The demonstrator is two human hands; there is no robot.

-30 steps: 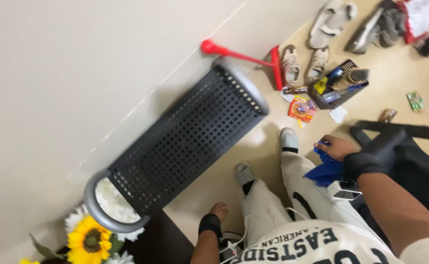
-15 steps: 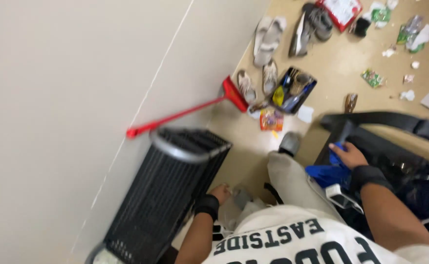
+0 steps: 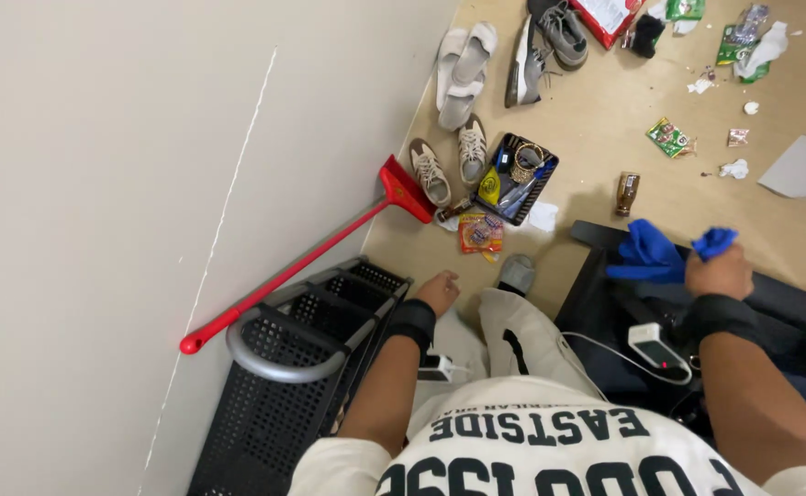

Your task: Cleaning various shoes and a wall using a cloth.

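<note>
My right hand [image 3: 721,272] is closed around a blue cloth [image 3: 653,251], which hangs over the black surface [image 3: 605,294] at my right. My left hand [image 3: 438,292] hangs beside my leg, fingers curled and holding nothing, just next to the black perforated metal shelf [image 3: 274,404] with its grey tube frame. Both wrists wear black bands. A red broom [image 3: 311,253] leans along the pale wall, its head on the floor.
The tan floor holds several shoes [image 3: 463,78], a black tray of small items [image 3: 516,177], an orange snack packet [image 3: 481,231], a brown bottle [image 3: 628,193], scattered wrappers [image 3: 669,138] and a grey bin lid [image 3: 802,167]. A white charger [image 3: 657,344] with cable lies on the black surface.
The view has swung downward and right. My right hand lifted the blue cloth higher over the black surface. My left hand moved away from the shelf's top toward my leg.
</note>
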